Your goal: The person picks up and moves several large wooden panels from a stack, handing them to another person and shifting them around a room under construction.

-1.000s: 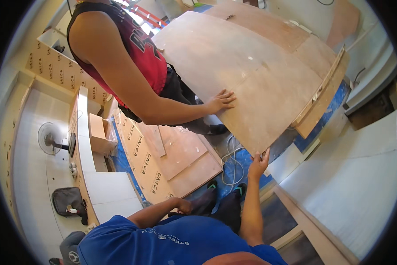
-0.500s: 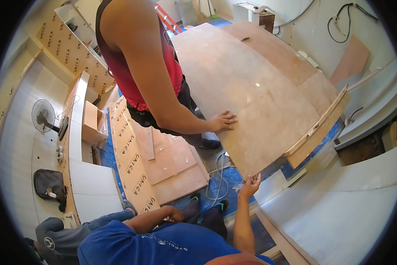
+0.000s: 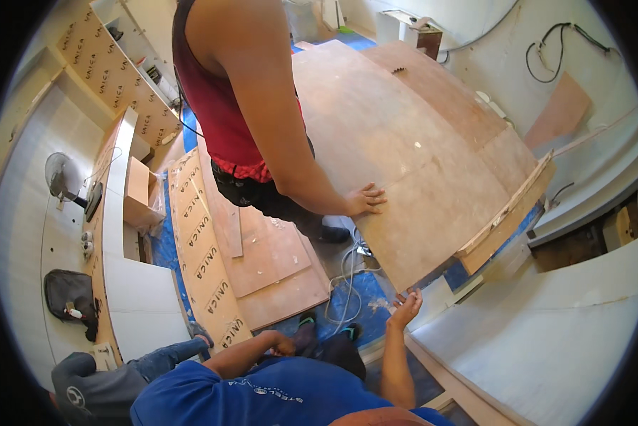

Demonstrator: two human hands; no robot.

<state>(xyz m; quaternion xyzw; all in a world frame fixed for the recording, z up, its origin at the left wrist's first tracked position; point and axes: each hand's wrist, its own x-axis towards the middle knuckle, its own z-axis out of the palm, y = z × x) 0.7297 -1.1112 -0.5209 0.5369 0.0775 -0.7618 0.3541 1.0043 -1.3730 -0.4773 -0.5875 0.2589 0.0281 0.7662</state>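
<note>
A large tan plywood sheet (image 3: 425, 206) lies with its near corner toward me. My right hand (image 3: 405, 308) is raised at that corner, palm turned up and fingers loosely apart, the fingertips close to or touching the edge. My left hand (image 3: 284, 345) hangs low in front of my body with curled fingers; whatever they may hold is hidden. Across the sheet's left edge stands a co-worker in a red sleeveless top (image 3: 227, 113), whose hand (image 3: 366, 199) presses flat on the sheet near its left edge.
A second plywood sheet (image 3: 440, 85) lies beyond the first. Plywood offcuts (image 3: 283, 270) and a printed board (image 3: 204, 248) lie on blue floor covering, beside a white cable (image 3: 347, 277). Another person (image 3: 92, 387) is at lower left. A fan (image 3: 67, 177) and a black bag (image 3: 70, 295) are on the left.
My right hand has loosened from the sheet's corner and its fingers have spread a little. The co-worker's body has shifted right in view; their hand stays on the sheet.
</note>
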